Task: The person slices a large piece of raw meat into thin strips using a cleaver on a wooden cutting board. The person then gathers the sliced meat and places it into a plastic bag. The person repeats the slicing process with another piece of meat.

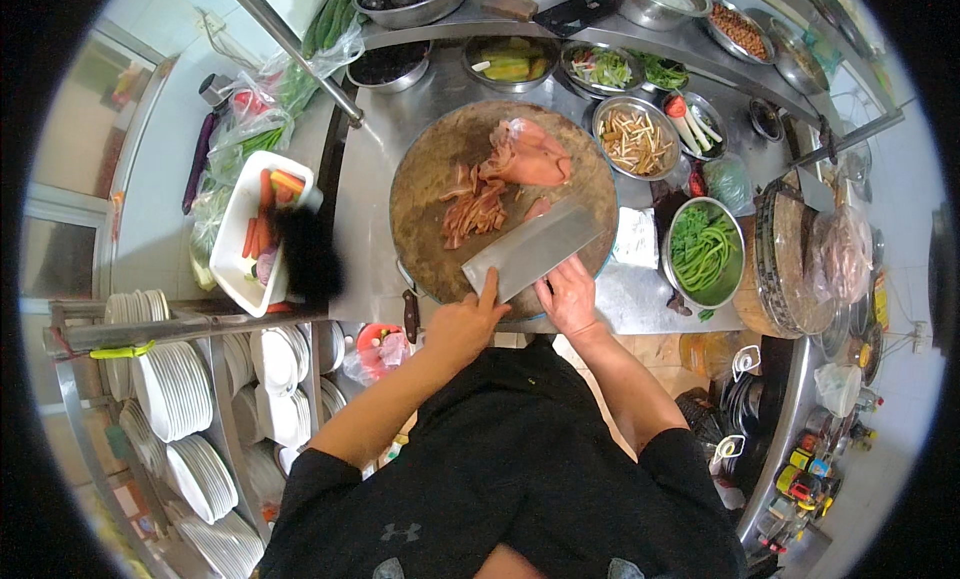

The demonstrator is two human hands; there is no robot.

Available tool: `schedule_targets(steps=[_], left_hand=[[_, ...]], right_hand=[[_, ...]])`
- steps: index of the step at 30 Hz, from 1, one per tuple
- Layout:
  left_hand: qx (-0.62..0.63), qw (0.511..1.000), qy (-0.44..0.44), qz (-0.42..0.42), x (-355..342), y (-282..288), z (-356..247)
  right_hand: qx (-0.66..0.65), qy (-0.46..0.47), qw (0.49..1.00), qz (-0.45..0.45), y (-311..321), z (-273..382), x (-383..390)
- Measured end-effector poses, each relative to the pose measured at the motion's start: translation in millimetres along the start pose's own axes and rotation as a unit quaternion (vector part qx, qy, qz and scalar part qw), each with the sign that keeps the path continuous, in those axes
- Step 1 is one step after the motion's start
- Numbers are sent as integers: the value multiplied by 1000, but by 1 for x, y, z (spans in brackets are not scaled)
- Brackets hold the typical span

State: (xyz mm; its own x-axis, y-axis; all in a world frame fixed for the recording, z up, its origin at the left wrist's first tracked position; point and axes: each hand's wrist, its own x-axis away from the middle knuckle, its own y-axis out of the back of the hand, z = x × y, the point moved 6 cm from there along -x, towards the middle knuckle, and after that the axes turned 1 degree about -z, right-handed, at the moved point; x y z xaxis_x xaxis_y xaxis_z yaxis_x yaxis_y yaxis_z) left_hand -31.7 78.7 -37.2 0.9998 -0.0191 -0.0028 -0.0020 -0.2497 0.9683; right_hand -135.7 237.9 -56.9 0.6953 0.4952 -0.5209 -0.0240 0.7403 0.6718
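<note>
A round wooden chopping board (430, 179) holds a pale pink piece of meat (525, 154) and a pile of browner sliced meat (470, 214). A wide steel cleaver (530, 246) lies slanted over its front right part, partly covering a smaller meat piece (536, 209). My left hand (470, 319) is closed at the cleaver's lower left end, index finger extended onto the metal. My right hand (565, 297) has its fingers together at the blade's lower right edge, fingertips partly behind it; what they hold, if anything, is hidden. A dark-handled knife (410, 314) rests left of the board.
Steel bowls of green beans (700, 254), mushrooms (636, 139) and pickles (510, 64) surround the board under a shelf (430, 34). A white tub of vegetables (250, 219) sits left, above racks of stacked plates (175, 399). Another wooden block (775, 259) stands right.
</note>
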Motion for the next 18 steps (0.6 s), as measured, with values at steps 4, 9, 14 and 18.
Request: schedule_targets(steps=[4,9,14,18], left_hand=[[63,998,3,11,-46,-11,-14],[92,994,-6,57,-54,-1,-7],[51,997,-20,63,-3,13,10],[71,996,-21,46,20,16,16]], right_hand=[[6,-3,1000,9,0,0,-1],[3,-5,1000,-5,-3,-6,1],[21,-22,999,14,-10,-14,13],[14,-28,1000,7,-7,-11,13]])
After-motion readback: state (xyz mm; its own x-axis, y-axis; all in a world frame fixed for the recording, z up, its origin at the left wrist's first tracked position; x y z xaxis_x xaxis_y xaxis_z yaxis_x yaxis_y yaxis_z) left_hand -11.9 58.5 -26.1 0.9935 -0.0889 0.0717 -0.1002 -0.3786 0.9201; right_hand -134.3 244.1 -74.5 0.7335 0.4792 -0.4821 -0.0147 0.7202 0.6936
